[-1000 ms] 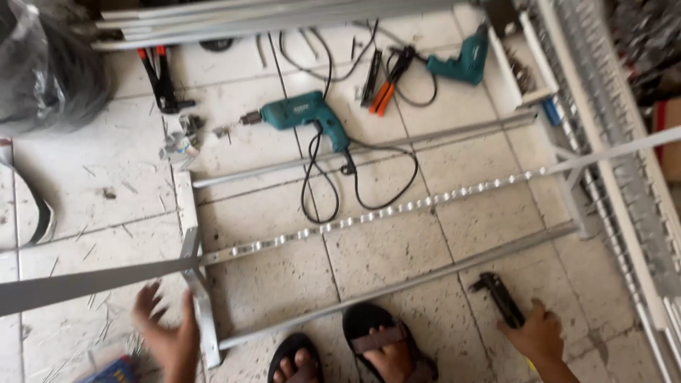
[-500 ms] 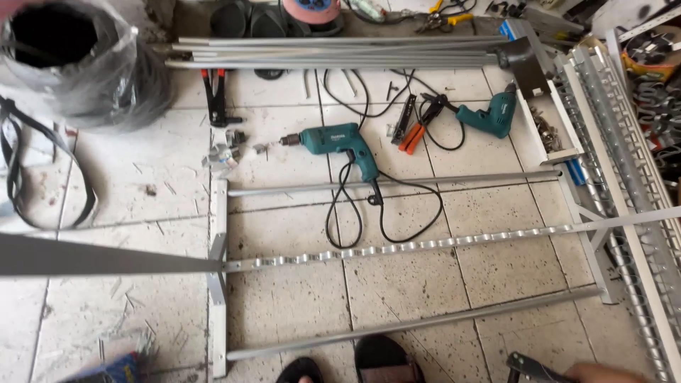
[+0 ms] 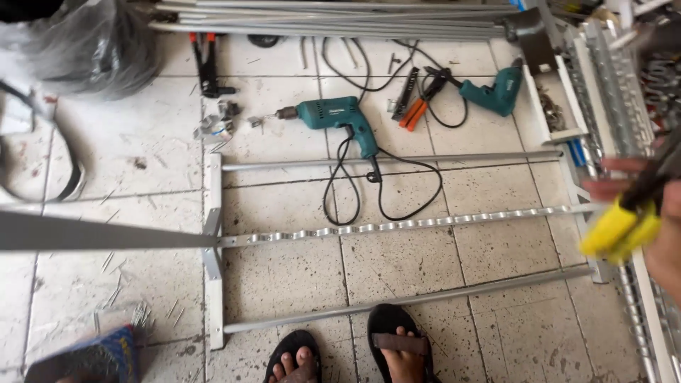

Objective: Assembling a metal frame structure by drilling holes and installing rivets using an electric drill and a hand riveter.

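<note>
A: The right hand (image 3: 656,213) is coming in at the right edge of the frame, blurred, fingers wrapped around a tool with yellow handles (image 3: 617,230); it is looking like pliers or snips, though the working end is running out of view.

B: And the left hand?

A: It is not showing anywhere. At the lower left only a blue cloth-like thing (image 3: 92,354) is poking in, and I cannot tell what it is.

B: Where is the tool sitting against the metalwork?

A: It is hovering over the right end of the grey frame (image 3: 213,248), just beside where the perforated middle rail (image 3: 397,227) is meeting the white upright (image 3: 589,220). Whether it is touching, I cannot say.

B: How would you handle it well?

A: I am judging that a firm grip low on the handles, with the tool squared to the rail, is helping most.

B: Room to move?

A: Bare tile is lying open between the rails at centre. The upper middle is crowded: a teal drill (image 3: 333,117) with its black cord (image 3: 383,184) looping over the top rail, orange-handled pliers (image 3: 411,113), a second teal drill (image 3: 496,89). Sandalled feet (image 3: 355,354) are standing against the bottom rail (image 3: 404,298), and a shelf rack (image 3: 624,106) is hemming in the right side.
</note>
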